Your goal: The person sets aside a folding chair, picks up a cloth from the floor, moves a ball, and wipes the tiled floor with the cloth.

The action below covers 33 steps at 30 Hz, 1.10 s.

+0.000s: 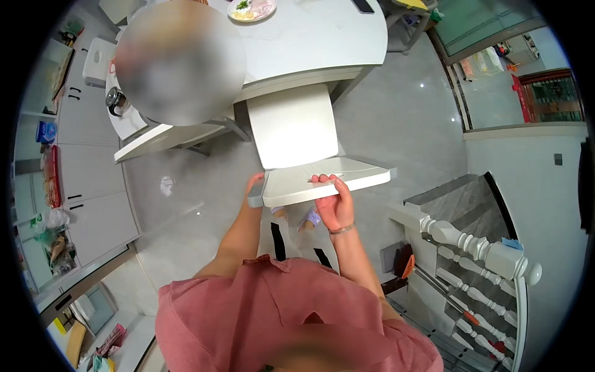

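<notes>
A white chair (293, 129) stands right in front of me, its seat partly under the table. Its backrest (369, 176) faces me, with grey side edges. My left hand (255, 181) holds the backrest's left end, and most of its fingers are hidden behind it. Over the top edge of the backrest curl the fingers of my right hand (335, 204), palm turned up and wrist towards me. Both hands are closed on the same chair.
Beyond the chair is a white table (310, 40) with a plate of food (251, 8) and a phone (363, 5). A second chair (167, 139) stands to the left. A white stair railing (462, 239) is at the right, with cabinets (93, 149) along the left wall.
</notes>
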{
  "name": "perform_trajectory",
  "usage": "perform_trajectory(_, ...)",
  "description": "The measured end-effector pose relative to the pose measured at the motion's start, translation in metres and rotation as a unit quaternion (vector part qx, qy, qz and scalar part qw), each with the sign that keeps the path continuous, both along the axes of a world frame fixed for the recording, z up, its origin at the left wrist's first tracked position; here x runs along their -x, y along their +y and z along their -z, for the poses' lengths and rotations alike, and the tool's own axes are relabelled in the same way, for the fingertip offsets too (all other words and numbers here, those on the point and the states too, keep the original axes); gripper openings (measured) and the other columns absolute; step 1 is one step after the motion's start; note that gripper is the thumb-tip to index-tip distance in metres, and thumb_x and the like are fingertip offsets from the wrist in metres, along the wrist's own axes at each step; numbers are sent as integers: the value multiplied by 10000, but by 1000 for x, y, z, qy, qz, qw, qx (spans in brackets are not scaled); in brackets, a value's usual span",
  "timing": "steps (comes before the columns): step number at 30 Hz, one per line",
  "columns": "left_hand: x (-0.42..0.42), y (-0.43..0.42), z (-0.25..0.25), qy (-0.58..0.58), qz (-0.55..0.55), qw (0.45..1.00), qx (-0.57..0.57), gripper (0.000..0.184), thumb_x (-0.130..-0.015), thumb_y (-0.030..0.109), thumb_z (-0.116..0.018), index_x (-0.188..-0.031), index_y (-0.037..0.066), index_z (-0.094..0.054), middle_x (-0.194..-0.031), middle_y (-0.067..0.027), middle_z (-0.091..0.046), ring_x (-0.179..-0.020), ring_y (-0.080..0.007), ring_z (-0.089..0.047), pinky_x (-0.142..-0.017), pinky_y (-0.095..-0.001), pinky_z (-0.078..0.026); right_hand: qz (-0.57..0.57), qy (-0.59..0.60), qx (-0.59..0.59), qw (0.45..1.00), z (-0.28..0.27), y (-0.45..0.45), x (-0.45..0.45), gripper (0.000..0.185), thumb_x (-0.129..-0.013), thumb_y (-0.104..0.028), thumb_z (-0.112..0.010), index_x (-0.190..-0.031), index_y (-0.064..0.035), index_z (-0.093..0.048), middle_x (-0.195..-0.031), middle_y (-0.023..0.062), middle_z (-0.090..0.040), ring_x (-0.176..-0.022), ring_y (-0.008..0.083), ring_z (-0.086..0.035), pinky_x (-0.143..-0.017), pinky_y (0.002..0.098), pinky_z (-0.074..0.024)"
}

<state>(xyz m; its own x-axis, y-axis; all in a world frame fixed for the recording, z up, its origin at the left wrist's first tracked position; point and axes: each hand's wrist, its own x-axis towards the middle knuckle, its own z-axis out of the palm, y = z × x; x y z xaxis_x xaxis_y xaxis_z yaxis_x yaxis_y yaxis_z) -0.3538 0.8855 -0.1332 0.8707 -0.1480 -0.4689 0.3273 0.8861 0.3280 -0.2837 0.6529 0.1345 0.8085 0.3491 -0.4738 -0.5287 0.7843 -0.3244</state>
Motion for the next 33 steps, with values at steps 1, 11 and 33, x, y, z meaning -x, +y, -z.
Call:
perform_trajectory(1,6,-6,4,-7,5,1000,-3,475,-941,339,-426,-1226,-8,-581,-1181,-139,-648,-1068,-308,-624,-999,-413,-455,5,-7,-3,1000,-10,-2,-2,179,-922,-174,-571,-1023,-45,-643,-1044,119,-664,-1120,321,-574,-1044,453,-425)
perform_trajectory(11,52,-131,-146,187,-140,963,134,385,-966,229,-485,-1260,-20,-487,-1243,-203,-532,-1171,-358,-521,-1025,-483,-473,-72,-192,128,970,-100,-59,8,354,-906,-247,-638,-1160,-42,-500,-1101,125,-623,-1070,269,-614,-934,384,-501)
perform_trajectory(33,-100,-488,-226,135,-54,974,172,312,-981,229,-496,-1236,51,-509,-1239,-137,-552,-1108,-279,-574,-978,-413,-520,-3,-310,168,936,-152,-415,-102,408,-861,-319,-691,-1118,-42,-535,-1026,120,-640,-979,218,-613,-856,357,-486)
